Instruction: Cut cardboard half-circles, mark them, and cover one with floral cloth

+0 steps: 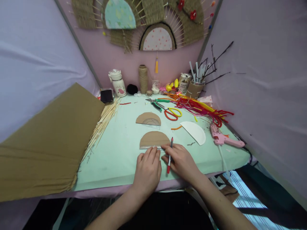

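A brown cardboard half-circle (154, 138) lies on the pale green table top (120, 153), with a clear ruler (150, 147) along its straight near edge. My left hand (147, 170) rests flat just below the ruler, fingertips touching it, fingers stretched out. My right hand (180, 160) is beside it to the right, closed around a red pen (169, 155) that points up toward the half-circle's right corner. A second brown half-circle with a clear protractor (148, 119) on it lies farther back. A white half-circle (194, 131) sits to the right.
A large cardboard sheet (45, 143) leans at the left, beside a pile of thin bamboo sticks (103, 123). Green scissors (157, 103), red-and-yellow scissors (172, 113), bright pipe cleaners (199, 107) and a pink glue gun (224, 139) lie right. A twine spool (143, 79) and bottle (118, 83) stand at the back.
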`<state>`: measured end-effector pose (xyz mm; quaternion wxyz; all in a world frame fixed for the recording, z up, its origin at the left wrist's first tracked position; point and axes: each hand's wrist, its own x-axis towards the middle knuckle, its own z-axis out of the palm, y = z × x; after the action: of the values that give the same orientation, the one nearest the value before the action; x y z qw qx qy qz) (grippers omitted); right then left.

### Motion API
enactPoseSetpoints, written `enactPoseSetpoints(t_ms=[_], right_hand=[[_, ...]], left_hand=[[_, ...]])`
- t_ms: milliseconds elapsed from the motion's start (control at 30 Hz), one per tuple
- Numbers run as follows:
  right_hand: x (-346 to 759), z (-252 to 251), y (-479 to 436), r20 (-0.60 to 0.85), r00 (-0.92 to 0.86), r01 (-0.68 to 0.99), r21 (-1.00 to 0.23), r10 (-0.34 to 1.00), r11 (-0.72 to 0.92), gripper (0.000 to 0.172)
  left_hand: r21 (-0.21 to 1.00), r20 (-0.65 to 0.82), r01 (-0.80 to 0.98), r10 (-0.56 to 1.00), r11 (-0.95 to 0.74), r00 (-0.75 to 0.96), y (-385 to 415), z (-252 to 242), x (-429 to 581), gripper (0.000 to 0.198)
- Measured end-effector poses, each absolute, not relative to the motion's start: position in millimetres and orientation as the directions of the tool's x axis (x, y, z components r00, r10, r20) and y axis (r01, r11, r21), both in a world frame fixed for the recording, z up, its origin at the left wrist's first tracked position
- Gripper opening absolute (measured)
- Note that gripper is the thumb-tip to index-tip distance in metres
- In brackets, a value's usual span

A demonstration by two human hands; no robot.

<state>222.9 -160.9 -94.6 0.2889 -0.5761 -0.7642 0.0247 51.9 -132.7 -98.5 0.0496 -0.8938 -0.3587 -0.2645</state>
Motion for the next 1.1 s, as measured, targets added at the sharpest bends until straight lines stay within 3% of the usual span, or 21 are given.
enactPoseSetpoints(t_ms=[533,1100], right_hand=[[222.2,-90.1,-161.2,0.376,-0.155,0.873,-0.380,0.914,0.304,0.007],[223.0,-91.8,-157.9,0.396,-0.136,0.845,-0.433,0.908,0.315,0.015]], left_hand=[[0.031,0.466,0.648,0.584,-0.761,0.665,-127.5,-94.8,50.3,0.031],[-0.010,0.458,0.669,0.591,-0.743,0.663,-128.9,-93.1,50.9,0.030]])
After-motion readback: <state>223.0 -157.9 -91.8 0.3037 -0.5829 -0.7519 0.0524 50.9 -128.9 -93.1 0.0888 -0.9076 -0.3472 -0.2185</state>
